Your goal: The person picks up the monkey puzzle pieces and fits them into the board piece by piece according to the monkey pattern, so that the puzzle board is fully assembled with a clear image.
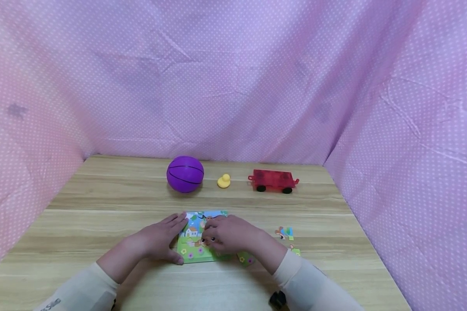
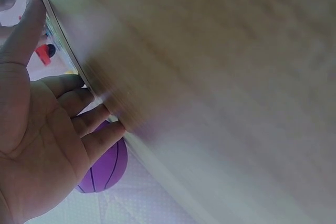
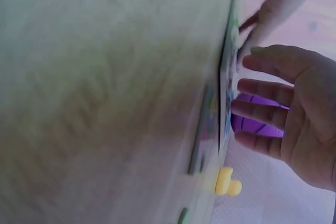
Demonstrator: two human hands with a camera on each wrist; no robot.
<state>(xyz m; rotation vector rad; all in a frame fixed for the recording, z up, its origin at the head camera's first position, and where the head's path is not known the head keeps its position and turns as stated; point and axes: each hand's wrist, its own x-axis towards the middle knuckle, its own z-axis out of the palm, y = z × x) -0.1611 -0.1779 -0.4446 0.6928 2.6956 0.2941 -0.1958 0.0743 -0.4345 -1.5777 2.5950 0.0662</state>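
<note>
A picture puzzle board (image 1: 194, 255) with a house, flowers and brown animal faces lies on the table before me. My left hand (image 1: 161, 239) rests along its left edge, thumb near the lower corner and the other fingers spread toward the upper one. In the left wrist view, the fingertips (image 2: 118, 128) touch down at the table. My right hand (image 1: 231, 235) presses its fingertips on the right half of the picture, hiding part of it. The right wrist view shows those fingers (image 3: 260, 113) extended and slightly bent, with nothing between them. One loose puzzle piece (image 1: 246, 259) lies beside the board, partly under the right wrist.
Further right lie more loose puzzle pieces (image 1: 284, 233), partly behind the right forearm. At the back of the wooden table (image 1: 120, 190) stand a purple ball (image 1: 185, 174), a yellow rubber duck (image 1: 224, 181) and a red toy wagon (image 1: 273, 180). Pink dotted cloth (image 1: 218, 86) encloses the table.
</note>
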